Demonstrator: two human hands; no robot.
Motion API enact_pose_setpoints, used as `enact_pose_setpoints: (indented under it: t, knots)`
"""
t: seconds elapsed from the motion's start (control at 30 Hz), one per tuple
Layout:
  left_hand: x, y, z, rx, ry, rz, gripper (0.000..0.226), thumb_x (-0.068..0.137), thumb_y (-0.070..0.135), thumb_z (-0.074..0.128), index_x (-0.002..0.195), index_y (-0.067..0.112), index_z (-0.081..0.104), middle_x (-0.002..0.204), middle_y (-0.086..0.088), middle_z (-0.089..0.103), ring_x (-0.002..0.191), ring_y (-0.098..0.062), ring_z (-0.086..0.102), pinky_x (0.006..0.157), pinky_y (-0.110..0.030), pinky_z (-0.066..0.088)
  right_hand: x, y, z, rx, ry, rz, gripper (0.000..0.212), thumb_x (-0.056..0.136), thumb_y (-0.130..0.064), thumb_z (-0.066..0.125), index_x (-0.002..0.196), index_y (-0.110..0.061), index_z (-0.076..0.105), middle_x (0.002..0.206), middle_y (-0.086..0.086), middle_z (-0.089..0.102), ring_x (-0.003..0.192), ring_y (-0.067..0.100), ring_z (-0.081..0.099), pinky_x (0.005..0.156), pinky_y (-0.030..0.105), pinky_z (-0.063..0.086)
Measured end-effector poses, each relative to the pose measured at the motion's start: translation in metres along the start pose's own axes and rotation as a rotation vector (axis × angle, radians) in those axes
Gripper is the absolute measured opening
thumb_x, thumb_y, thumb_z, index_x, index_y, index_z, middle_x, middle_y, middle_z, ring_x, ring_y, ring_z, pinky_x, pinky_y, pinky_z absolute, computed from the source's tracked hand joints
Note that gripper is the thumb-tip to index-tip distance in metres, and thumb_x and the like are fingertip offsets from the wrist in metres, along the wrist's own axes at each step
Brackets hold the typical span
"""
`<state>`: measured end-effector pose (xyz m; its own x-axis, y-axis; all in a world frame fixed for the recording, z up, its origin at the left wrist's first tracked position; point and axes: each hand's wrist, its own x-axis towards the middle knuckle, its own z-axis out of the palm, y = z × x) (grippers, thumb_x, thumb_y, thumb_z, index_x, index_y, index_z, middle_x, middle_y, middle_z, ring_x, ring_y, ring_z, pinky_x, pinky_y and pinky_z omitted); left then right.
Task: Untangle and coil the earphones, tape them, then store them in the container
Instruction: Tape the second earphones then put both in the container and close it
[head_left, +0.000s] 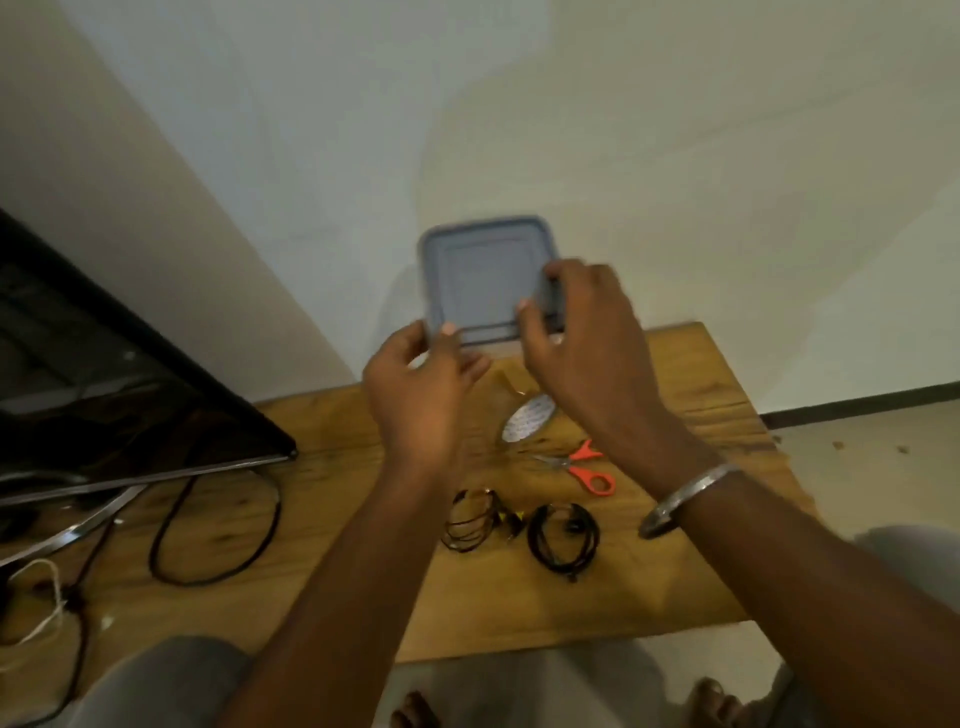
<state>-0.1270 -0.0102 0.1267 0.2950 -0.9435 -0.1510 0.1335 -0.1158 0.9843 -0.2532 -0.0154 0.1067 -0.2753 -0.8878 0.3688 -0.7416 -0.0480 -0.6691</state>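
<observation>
- Container (483, 280), blue-grey and square, is held up above the far end of the tabletop (322, 493); blurred.
- Left hand (421, 384) pinches its near-left corner, thumb on the flat face.
- Right hand (582, 343) grips its right edge, fingers curled over the rim.
- Two sets of coiled earphones lie on the tabletop below the hands, between the forearms: thin coil (470, 522) and black coil (563, 535), just beside each other.
- Orange scissors (566, 461) and tape roll (527, 418) lie beyond the coils.
</observation>
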Motion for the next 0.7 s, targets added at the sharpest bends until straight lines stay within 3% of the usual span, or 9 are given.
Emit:
enact_pose_setpoints:
  t: [0.13,0.33,0.5,0.6,0.7]
  knots:
    - [0.016,-0.014,-0.081,-0.081,0.085,-0.186,0.007,0.098,0.006,0.060,0.104,0.007,0.063,0.097,-0.013,0.068,0.085,-0.021,0.072,0.074,-0.028,0.062,-0.034,-0.039,0.044,-0.090,-0.182,-0.170,0.043,0.099,-0.033,0.054,0.136,-0.011,0.050,0.135,0.013,0.050,0.118,0.029,0.052,0.085,0.040,0.053]
    - [0.043,-0.064,-0.130,-0.127,0.147,-0.397,0.008,0.096,-0.001,0.060,0.103,0.004,0.060,0.110,-0.016,0.066,0.091,-0.023,0.070,0.065,-0.024,0.062,-0.061,-0.050,0.104,-0.254,-0.429,-0.188,0.040,0.103,-0.026,0.047,0.140,-0.012,0.044,0.149,0.016,0.038,0.118,0.035,0.052,0.090,0.044,0.055]
    - [0.055,-0.088,-0.138,-0.100,0.178,-0.537,0.019,0.095,-0.001,0.061,0.114,-0.003,0.059,0.116,-0.022,0.064,0.090,-0.027,0.066,0.051,-0.021,0.058,-0.070,-0.050,0.131,-0.504,-0.572,-0.205,0.030,0.100,-0.023,0.049,0.127,-0.011,0.052,0.131,0.017,0.050,0.109,0.037,0.058,0.083,0.044,0.056]
    - [0.060,-0.099,-0.140,-0.059,0.206,-0.521,0.019,0.097,-0.001,0.057,0.115,-0.002,0.062,0.114,-0.023,0.065,0.090,-0.030,0.067,0.056,-0.029,0.059,-0.073,-0.051,0.135,-0.588,-0.635,-0.238,0.027,0.100,-0.022,0.048,0.125,-0.012,0.052,0.121,0.014,0.055,0.098,0.031,0.063,0.075,0.039,0.053]
    - [0.062,-0.099,-0.145,-0.115,0.214,-0.575,0.019,0.096,-0.004,0.049,0.105,-0.002,0.066,0.102,-0.021,0.071,0.082,-0.031,0.070,0.060,-0.036,0.059,-0.076,-0.058,0.138,-0.742,-0.650,-0.288,0.029,0.100,-0.023,0.048,0.125,-0.011,0.054,0.121,0.014,0.058,0.102,0.032,0.062,0.079,0.039,0.052]
